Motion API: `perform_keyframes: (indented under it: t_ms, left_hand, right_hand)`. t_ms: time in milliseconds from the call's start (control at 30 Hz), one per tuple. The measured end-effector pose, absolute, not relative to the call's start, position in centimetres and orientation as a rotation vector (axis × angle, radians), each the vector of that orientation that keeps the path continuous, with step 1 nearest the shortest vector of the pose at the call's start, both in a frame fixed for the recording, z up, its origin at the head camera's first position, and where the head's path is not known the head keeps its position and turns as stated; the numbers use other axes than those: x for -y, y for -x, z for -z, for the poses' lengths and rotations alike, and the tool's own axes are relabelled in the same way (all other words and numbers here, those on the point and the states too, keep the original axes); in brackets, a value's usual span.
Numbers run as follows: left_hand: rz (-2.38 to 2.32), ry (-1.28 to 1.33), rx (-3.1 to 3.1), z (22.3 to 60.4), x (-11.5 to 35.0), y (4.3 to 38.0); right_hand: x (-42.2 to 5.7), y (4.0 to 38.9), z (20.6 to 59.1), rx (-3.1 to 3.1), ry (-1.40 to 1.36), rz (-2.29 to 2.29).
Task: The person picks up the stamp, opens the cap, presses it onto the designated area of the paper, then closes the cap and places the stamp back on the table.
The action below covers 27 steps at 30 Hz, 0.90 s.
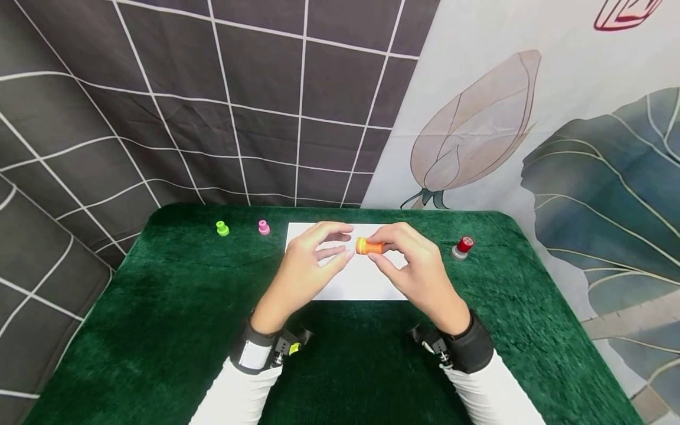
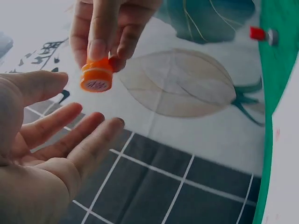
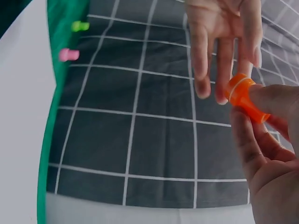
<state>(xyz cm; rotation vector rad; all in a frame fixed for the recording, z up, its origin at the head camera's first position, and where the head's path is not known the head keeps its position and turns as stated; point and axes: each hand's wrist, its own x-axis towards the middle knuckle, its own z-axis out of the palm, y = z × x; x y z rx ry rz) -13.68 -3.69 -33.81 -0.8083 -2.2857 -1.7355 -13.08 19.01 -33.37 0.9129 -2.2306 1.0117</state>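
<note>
My right hand (image 1: 419, 260) pinches an orange stamp (image 1: 369, 246) between thumb and fingers, holding it sideways over the white paper (image 1: 356, 283). In the left wrist view the stamp's round patterned face (image 2: 96, 85) shows. My left hand (image 1: 313, 260) is beside that end, its fingers spread and nothing in them. From the right wrist view, the left fingertips (image 3: 221, 95) appear close behind the orange stamp. Faint pink marks (image 2: 278, 134) show on the paper in the left wrist view.
A green stamp (image 1: 222, 229) and a pink stamp (image 1: 264, 227) stand at the back left of the green cloth-covered table (image 1: 159, 307). To the right is a red and white stamp (image 1: 463, 248). A dark checked curtain (image 1: 265, 77) hangs behind the table.
</note>
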Motion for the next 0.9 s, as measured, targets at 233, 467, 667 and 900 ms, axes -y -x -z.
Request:
perform_keyframes:
  t_ms: [233,467,667,900]
  left_hand:
    - [1.92,0.847,2.155,34.3,3.6,13.3]
    - [2.003,0.821,2.103,34.2,3.2,13.2]
    - [2.037,0.761,2.063,34.5,2.9,13.2]
    - [2.004,0.739,2.099,34.9,2.9,13.4]
  right_hand:
    - [-18.1,12.3,33.8,2.164,-0.868,-1.108]
    - [-18.0,12.2,34.0,2.17,-0.858,-1.165]
    - [-17.9,12.3,34.3,2.183,-0.85,-1.217]
    - [-18.0,12.3,34.4,2.215,-0.839,-1.203]
